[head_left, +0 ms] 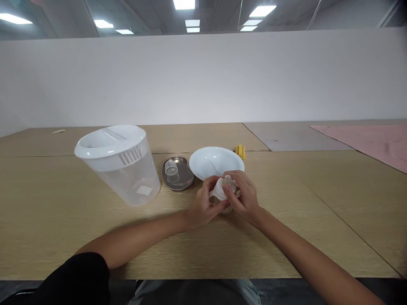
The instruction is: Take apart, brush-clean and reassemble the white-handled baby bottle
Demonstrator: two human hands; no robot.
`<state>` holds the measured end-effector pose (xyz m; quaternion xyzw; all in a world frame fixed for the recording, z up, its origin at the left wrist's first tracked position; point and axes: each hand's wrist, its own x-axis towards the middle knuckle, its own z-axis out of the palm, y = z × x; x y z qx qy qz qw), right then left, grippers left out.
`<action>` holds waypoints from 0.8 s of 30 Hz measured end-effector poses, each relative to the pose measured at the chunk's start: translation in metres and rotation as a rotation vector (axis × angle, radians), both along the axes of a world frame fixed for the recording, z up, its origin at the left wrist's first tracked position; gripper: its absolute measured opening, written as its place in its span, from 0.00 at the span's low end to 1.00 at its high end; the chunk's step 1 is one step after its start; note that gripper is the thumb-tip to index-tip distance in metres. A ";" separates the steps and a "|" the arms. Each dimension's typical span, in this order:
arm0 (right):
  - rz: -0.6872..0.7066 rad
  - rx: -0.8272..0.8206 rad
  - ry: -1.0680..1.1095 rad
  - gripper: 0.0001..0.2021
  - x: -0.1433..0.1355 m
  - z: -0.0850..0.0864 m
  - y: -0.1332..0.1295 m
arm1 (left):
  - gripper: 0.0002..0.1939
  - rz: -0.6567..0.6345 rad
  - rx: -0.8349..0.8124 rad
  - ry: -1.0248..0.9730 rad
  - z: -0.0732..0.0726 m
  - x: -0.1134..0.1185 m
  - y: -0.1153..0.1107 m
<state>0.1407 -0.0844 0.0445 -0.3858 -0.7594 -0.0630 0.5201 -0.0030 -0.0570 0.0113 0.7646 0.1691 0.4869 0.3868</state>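
Observation:
Close in front of me, both hands are on a baby bottle [219, 191] with a white collar and a clear teat-like top. My left hand [203, 202] wraps the bottle from the left, with its thumb low on the side. The fingers of my right hand [243, 194] close round the clear top from the right. Most of the bottle's lower body is hidden behind my hands. Just beyond them stands a white bowl [206, 157], with a thin stick-like thing leaning in it.
Left of the bowl lies a metal tray [184, 183] holding a small clear cup [171, 167]. A large translucent bucket [127, 182] with a white lid stands farther left. Behind the bowl's right edge sits a yellow object [240, 151]. Pink cloth [375, 137] lies far right.

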 end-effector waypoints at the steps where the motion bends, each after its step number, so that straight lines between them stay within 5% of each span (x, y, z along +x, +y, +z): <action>1: -0.004 0.001 -0.001 0.07 0.000 0.000 0.000 | 0.26 0.003 -0.003 0.001 0.000 0.000 0.000; 24: -0.025 0.005 -0.007 0.05 -0.002 0.003 -0.002 | 0.25 -0.004 -0.039 0.010 0.000 0.000 0.000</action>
